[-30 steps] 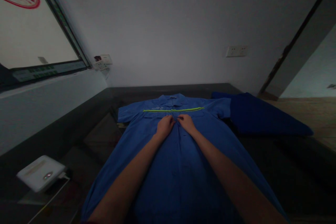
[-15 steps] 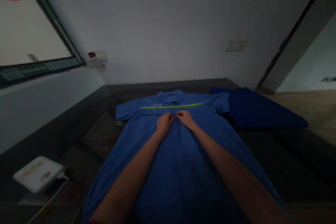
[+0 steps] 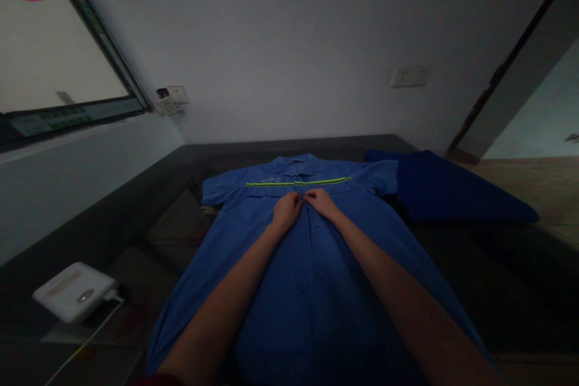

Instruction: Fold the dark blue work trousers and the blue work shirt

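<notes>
The blue shirt (image 3: 289,289) is laid out flat on the dark table (image 3: 452,277), with its collar (image 3: 296,164) pointed to 12 o'clock, and both hands are placed over its chest part. The left forearm (image 3: 237,298) is stretched from 7 o'clock and the right forearm (image 3: 380,271) from 5 o'clock. The left hand (image 3: 286,210) and the right hand (image 3: 320,202) are held very near each other, just below the yellow-green stripe (image 3: 323,181). The backs of the hands are turned upward, and the fingers are curled inward. The shirt's front edge is pinched between the fingertips; whether a button is also held cannot be told. From the hands, a white box (image 3: 67,292) is seen at 8 o'clock and a darker blue cloth (image 3: 456,190) at 3 o'clock.
</notes>
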`<state>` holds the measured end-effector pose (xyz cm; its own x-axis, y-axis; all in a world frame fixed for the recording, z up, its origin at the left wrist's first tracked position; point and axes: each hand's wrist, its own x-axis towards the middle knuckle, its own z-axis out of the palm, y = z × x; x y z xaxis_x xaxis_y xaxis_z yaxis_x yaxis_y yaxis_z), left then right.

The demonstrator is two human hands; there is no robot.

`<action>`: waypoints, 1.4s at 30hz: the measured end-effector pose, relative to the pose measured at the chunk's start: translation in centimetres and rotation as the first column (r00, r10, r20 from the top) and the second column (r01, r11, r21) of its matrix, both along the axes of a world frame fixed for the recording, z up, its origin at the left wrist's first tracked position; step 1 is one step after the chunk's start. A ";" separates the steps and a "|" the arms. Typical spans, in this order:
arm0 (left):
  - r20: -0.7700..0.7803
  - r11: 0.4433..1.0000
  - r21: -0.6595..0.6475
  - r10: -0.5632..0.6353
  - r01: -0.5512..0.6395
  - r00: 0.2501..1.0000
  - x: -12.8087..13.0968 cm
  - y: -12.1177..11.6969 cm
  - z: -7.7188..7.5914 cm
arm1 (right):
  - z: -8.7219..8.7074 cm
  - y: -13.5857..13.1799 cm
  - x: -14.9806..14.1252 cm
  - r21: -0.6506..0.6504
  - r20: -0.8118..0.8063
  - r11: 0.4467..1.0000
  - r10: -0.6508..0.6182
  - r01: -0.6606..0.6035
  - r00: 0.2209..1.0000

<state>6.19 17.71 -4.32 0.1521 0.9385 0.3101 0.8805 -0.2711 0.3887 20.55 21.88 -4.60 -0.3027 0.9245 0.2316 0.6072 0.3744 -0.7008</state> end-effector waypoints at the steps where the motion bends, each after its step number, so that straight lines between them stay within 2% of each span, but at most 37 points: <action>1: 0.011 1.000 0.000 0.004 -0.004 1.000 0.1 0.1 0.0 | -0.1 0.2 0.1 0.000 -0.014 1.000 0.005 -0.005 1.000; 10: 0.130 1.000 0.020 -0.011 0.008 0.991 0.1 0.1 -0.3 | -1.3 1.4 0.5 0.037 -0.154 0.999 0.018 -0.012 0.988; 23: 0.255 0.999 0.029 -0.040 0.033 0.966 -0.8 0.7 -1.5 | -1.8 1.0 0.8 0.132 -0.175 0.990 0.076 -0.053 0.982; 32: 0.238 0.998 -0.012 -0.053 0.057 0.970 -1.1 0.9 -1.7 | -1.9 0.8 0.3 0.163 -0.163 0.985 0.081 -0.054 0.983; 42: 0.140 0.995 -0.077 0.069 -0.058 0.988 -0.6 0.8 -1.2 | -2.1 0.1 -0.1 0.210 -0.114 0.978 0.044 -0.019 0.993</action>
